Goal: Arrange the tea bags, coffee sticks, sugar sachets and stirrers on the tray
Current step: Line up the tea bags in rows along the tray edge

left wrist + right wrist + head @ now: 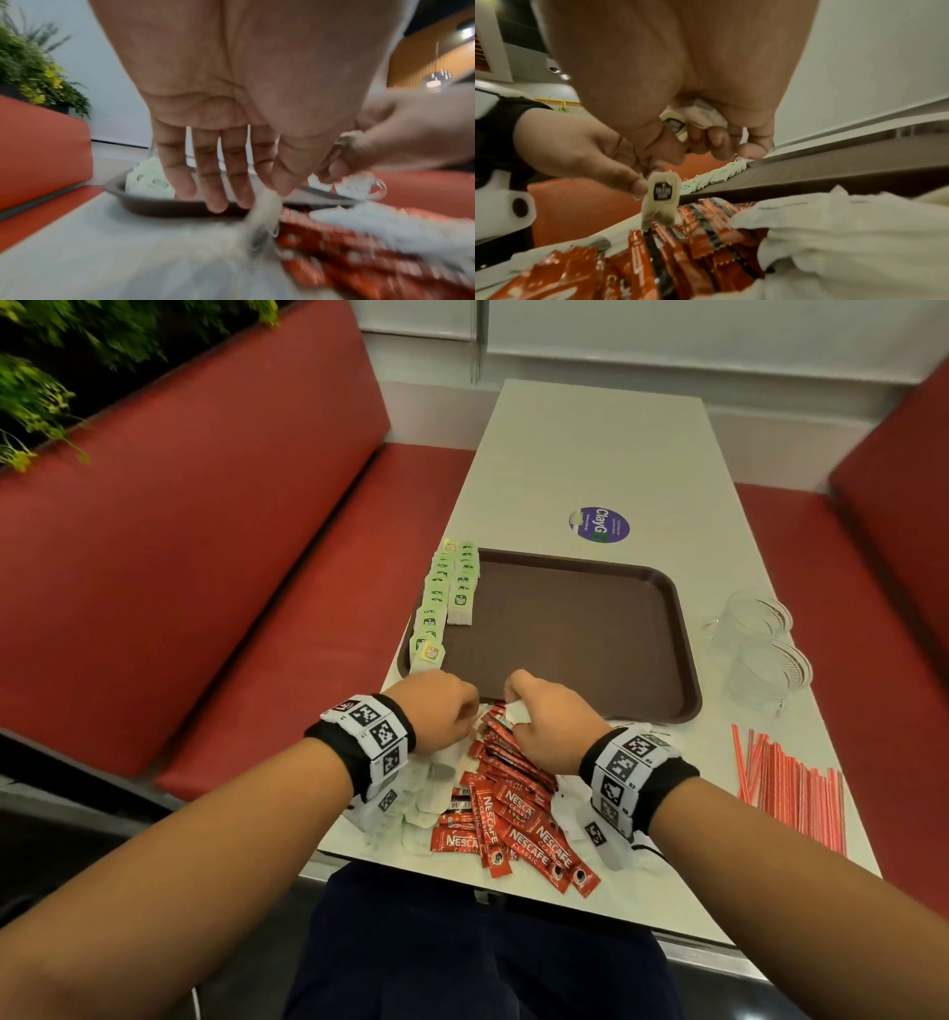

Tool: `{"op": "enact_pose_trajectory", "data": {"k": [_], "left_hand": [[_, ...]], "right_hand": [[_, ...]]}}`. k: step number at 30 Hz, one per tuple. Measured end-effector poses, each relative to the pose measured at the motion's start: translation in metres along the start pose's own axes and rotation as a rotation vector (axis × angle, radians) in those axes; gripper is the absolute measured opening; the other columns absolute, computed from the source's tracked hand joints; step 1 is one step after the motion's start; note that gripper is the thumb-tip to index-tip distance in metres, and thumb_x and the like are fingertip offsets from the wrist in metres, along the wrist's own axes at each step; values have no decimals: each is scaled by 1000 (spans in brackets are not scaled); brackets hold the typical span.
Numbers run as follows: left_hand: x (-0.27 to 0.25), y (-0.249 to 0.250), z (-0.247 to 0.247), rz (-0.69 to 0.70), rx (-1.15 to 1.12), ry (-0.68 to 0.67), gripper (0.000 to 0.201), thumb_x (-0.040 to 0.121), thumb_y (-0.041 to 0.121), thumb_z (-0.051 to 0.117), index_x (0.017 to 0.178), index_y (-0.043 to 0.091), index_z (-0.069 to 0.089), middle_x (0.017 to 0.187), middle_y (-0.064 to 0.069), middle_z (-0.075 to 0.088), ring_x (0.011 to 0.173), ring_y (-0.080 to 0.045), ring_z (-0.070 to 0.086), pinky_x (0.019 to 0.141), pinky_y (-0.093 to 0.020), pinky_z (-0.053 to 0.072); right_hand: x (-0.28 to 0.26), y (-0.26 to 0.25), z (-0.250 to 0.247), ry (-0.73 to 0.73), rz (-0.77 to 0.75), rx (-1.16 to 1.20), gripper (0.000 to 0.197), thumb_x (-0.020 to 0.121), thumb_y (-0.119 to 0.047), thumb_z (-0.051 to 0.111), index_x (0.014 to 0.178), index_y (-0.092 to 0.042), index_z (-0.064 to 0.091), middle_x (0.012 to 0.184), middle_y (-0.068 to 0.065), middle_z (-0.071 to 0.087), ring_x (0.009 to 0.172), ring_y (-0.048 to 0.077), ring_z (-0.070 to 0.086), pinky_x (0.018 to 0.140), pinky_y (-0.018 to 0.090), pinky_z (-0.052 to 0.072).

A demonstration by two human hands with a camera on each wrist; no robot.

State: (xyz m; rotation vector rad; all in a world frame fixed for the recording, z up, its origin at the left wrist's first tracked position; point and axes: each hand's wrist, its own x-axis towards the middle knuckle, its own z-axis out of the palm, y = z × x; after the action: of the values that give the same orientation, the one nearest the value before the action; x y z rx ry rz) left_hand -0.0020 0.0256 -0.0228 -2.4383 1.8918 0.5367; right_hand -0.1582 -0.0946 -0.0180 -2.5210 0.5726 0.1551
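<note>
Tray [590, 629] sits ahead of me, tea bags [452, 588] rowed along its left edge. Nearer, the coffee sticks [513, 809] lie heaped. My right hand [552, 721] is clenched round a wad of tea bags [703, 115]; my left hand [436, 711] pinches one tea bag [663, 194] by its top. I'd lift it slowly, keeping its string from snagging on the sticks.
</note>
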Motion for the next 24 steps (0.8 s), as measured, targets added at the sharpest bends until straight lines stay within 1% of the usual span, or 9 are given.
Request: {"op": "enact_pose_trajectory", "data": {"k": [3,6,8,11,13,17,19,21,24], "left_hand": [[-5,-6,-18,85,-171,108,10,93,33,59,94,24,62,89,7,62,83,-13,58,76,-35,50],[-9,-9,-33,159,-295,206,6,92,30,65,94,25,64,88,8,63,82,-10,58,75,-32,49],[-9,-11,-40,193,-305,251,5,91,28,67,94,24,66,89,9,63,84,-11,58,76,-33,49],[-6,-17,-46,216,-300,320,5,89,25,69,92,27,66,91,11,64,84,-9,58,78,-36,49],[-4,-20,-50,207,-309,332,7,87,28,72,91,30,66,89,13,64,83,-6,57,77,-34,50],[6,-17,-53,168,-339,312,20,82,37,76,99,30,68,88,15,63,83,-7,58,77,-32,50],[14,-14,-53,167,-293,359,10,87,32,73,95,27,70,86,12,65,79,-8,58,75,-36,51],[23,-13,-55,172,-248,390,5,89,27,69,93,24,71,83,12,65,72,-4,55,72,-33,49],[37,-21,-59,167,-230,393,5,90,25,68,93,24,72,81,12,66,73,-6,57,72,-32,49]], "right_hand": [[5,4,0,78,-67,25,35,92,-31,62,124,-23,52,116,-1,66,103,22,62,88,38,51],[14,5,-2,159,-116,111,46,93,-36,66,135,-25,50,122,-2,66,109,19,62,93,38,50],[20,7,-3,194,-148,162,36,93,-33,67,127,-23,57,114,-3,68,103,17,62,89,35,50],[29,11,-5,249,-186,212,14,93,-26,69,100,-14,68,93,-1,66,85,17,61,75,32,48],[34,12,-8,293,-181,258,9,93,-24,69,98,-16,70,91,-3,67,84,14,61,74,30,47],[43,13,-10,307,-179,284,7,92,-23,68,93,-16,70,87,-5,66,81,13,60,71,28,47],[49,14,-9,306,-203,266,8,91,-21,67,85,-17,66,78,-7,60,71,9,54,64,24,41],[57,14,-8,302,-216,257,18,93,-19,65,77,-20,58,70,-10,52,63,4,47,58,20,34],[68,18,-12,271,-170,309,20,94,-18,63,77,-25,56,69,-11,52,61,3,47,58,21,34]]}}
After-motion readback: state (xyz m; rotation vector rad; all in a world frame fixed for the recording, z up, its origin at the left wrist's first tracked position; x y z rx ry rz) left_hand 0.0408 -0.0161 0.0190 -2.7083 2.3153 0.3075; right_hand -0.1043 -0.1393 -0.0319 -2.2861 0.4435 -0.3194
